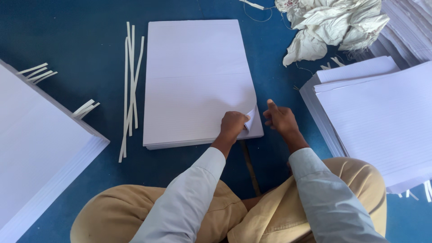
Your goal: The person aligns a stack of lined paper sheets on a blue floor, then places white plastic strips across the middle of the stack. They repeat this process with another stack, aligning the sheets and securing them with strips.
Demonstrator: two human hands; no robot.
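Observation:
A stack of white ruled paper sheets (195, 76) lies on the blue floor in front of me. My left hand (232, 125) rests on its near right corner and pinches the curled-up corner of the top sheet (250, 119). My right hand (280, 119) hovers just beside that corner, off the stack's right edge, fingers loosely bent and holding nothing. Both arms are in light grey sleeves, and my crossed legs in tan trousers fill the bottom of the view.
A thick pile of white sheets (36, 144) sits at the left, another large pile (382, 117) at the right. Long paper trim strips (130, 90) lie left of the middle stack. Crumpled white cloth (333, 22) is at the top right.

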